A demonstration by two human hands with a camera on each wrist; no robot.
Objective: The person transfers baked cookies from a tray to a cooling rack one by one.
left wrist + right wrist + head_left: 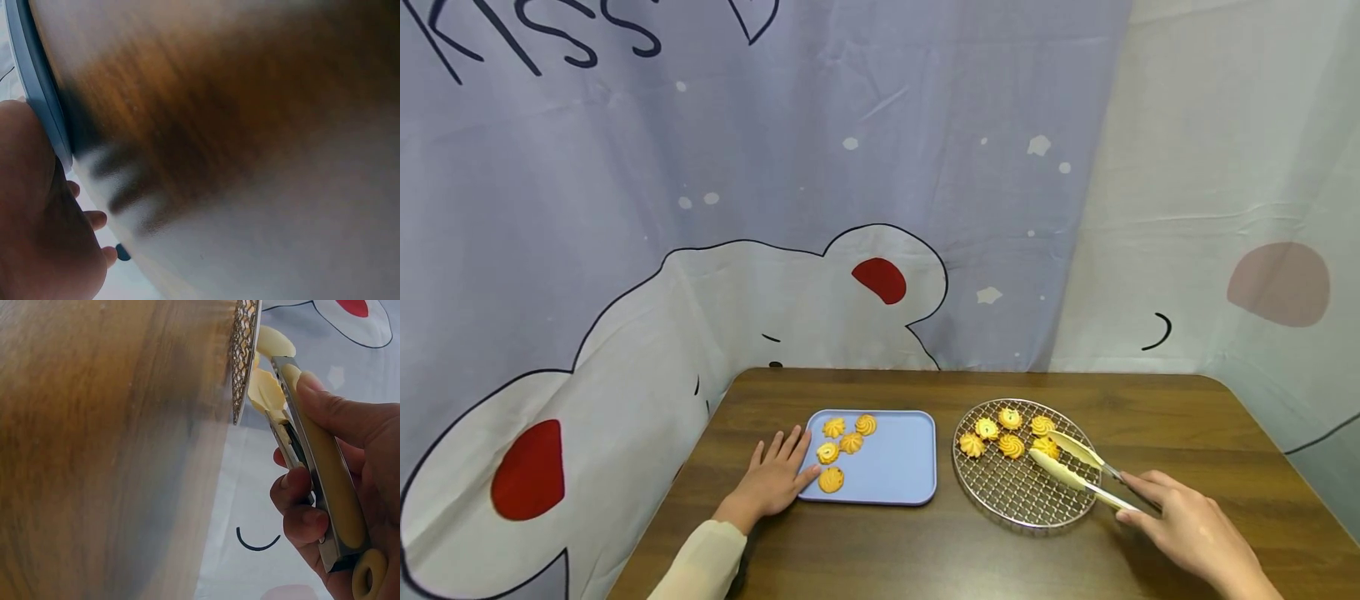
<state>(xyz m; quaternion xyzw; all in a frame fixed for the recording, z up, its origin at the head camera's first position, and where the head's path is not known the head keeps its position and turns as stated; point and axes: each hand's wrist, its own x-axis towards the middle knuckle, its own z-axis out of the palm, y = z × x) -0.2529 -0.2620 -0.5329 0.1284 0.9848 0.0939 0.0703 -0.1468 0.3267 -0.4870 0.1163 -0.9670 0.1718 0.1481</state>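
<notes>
Two hands worked at the table (842, 554), the right hand (1191, 525) with its thumb and curled fingers gripping a pair of tongs (1084, 483), the left hand (775, 479) lying with its fingers spread wide at the left edge of a blue tray (891, 458) and holding nothing. One cookie (1047, 448) sat between the yellow tips of the tongs, toward the right edge of a round wire rack (1022, 496); the tips stood a little apart, and whether they touched the cookie could not be told. Five more cookies (1011, 447) lay on the same rack, spread across its far half from the left edge to the right, while the mesh toward the near edge showed bare. Just left of the rack, and apart from it, the tray carried five cookies (851, 442) on its left side, from the far left corner down to the near left one. The left thumb reached over the tray's left edge, close by the nearest cookie. A pale sleeve (703, 558) covered the left forearm. Behind the table's far edge hung a cloth (985, 167) printed with white bears, red patches and the lettering "KISS".
</notes>
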